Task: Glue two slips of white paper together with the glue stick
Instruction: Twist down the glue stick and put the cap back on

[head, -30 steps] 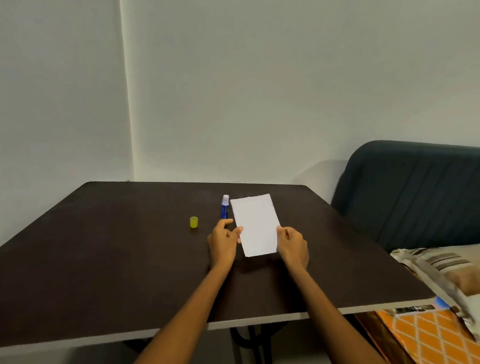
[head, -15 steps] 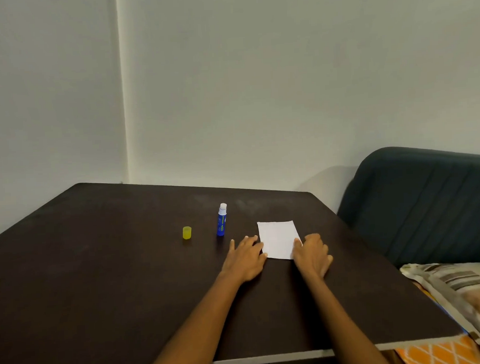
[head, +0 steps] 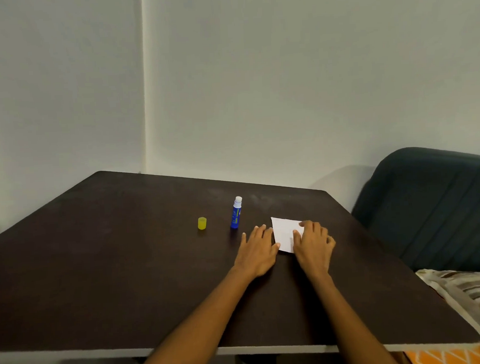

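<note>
The paper (head: 284,233) is lying flat on the counter (head: 126,271), likely already joined and being pressed. The left hand (head: 257,252) is resting spread beside it; the right hand (head: 313,244) is pressing it, fingers spread. The glue stick (head: 236,213) is standing uncapped nearby, its cap (head: 202,223) apart.
</note>
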`<state>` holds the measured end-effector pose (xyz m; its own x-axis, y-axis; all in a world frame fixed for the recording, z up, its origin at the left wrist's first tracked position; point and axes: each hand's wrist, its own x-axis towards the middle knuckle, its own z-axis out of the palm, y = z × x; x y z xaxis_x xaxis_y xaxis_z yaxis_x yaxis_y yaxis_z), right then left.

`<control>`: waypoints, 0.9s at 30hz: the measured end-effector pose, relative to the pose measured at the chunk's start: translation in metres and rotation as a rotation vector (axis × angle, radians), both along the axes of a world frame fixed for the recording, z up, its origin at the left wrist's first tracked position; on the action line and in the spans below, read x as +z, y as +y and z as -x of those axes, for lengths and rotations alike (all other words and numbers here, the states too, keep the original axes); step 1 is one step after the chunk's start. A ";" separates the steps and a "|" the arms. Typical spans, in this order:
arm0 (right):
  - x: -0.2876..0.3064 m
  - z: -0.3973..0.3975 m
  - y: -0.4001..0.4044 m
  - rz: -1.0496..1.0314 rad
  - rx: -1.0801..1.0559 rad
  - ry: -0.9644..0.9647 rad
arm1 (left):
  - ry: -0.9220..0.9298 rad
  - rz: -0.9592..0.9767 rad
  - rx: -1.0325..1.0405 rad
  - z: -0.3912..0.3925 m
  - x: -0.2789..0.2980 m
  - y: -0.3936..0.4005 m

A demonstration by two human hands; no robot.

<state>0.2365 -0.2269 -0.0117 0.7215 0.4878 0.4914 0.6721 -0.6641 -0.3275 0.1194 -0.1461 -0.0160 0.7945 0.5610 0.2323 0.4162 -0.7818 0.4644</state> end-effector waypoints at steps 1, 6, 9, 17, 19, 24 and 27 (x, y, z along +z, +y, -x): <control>0.002 0.007 0.007 -0.076 0.040 0.011 | -0.081 0.028 0.024 0.005 0.001 0.001; 0.003 0.055 0.065 -0.127 0.312 0.213 | -0.282 0.013 0.145 0.048 0.007 0.026; 0.002 0.067 0.093 -0.134 0.256 0.323 | -0.329 -0.004 0.194 0.071 0.013 0.053; 0.001 0.072 0.112 -0.371 0.372 0.410 | -0.487 -0.080 0.159 0.091 0.006 0.092; 0.005 0.080 0.112 -0.525 0.483 0.441 | -0.561 -0.123 0.164 0.087 0.008 0.096; 0.008 0.107 0.128 -0.691 0.734 0.582 | -0.761 0.103 0.192 0.080 0.010 0.112; 0.009 0.117 0.140 -0.637 0.896 0.596 | -0.901 0.461 0.082 0.082 0.013 0.116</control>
